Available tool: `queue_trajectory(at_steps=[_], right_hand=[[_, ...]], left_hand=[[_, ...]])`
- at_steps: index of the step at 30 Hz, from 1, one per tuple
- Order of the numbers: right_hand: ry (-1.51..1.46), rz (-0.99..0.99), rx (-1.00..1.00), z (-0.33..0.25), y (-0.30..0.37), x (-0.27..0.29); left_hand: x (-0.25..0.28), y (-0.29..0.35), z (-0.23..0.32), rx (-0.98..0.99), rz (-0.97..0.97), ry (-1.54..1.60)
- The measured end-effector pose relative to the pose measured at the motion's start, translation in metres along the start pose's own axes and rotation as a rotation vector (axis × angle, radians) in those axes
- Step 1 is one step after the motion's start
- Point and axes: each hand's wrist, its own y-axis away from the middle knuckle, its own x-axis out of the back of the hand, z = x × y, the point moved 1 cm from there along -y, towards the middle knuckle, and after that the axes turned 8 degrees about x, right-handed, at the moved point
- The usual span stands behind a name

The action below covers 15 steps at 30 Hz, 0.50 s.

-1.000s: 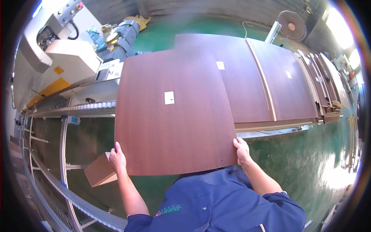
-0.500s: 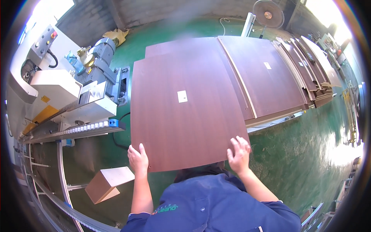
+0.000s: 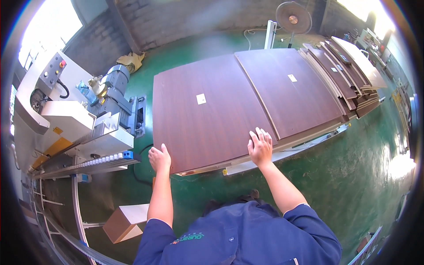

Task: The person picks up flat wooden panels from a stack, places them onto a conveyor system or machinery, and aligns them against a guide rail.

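Observation:
A large dark brown wood-grain board (image 3: 212,128) with a small white label lies flat on top of a board stack. At its near left corner is my left hand (image 3: 160,158), thumb over the top and the other fingers along the left edge, apart from the thumb. My right hand (image 3: 261,146) rests on the board near its right near corner, fingers stretched out flat. To the right lies a second brown board (image 3: 296,95), also labelled, with a pale edge strip showing between the two.
At left stands a machine (image 3: 66,117) with a control box, a grey motor (image 3: 117,79) and a roller rail (image 3: 99,163). An open-sided brown box piece (image 3: 126,223) sits on the floor. Stacked boards (image 3: 340,70) and a round fan (image 3: 293,18) are farther right.
The brown board has moved away from me and down onto the stack, lining up beside the second board. Both hands moved forward with it, and the right hand now lies flat on top.

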Motion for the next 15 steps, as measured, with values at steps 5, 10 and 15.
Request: queue_trajectory(at_steps=[5, 10, 15], right_hand=[[-0.001, -0.035, -0.004, 0.012, -0.008, -0.011], [-0.001, -0.019, -0.01, 0.009, 0.0, -0.012], [-0.088, -0.044, -0.048, 0.029, -0.002, -0.003]], left_hand=[[-0.009, -0.012, 0.014, 0.02, -0.027, -0.01], [-0.005, -0.011, 0.014, 0.044, -0.059, -0.016], [-0.005, -0.016, 0.007, 0.036, -0.084, 0.035]])
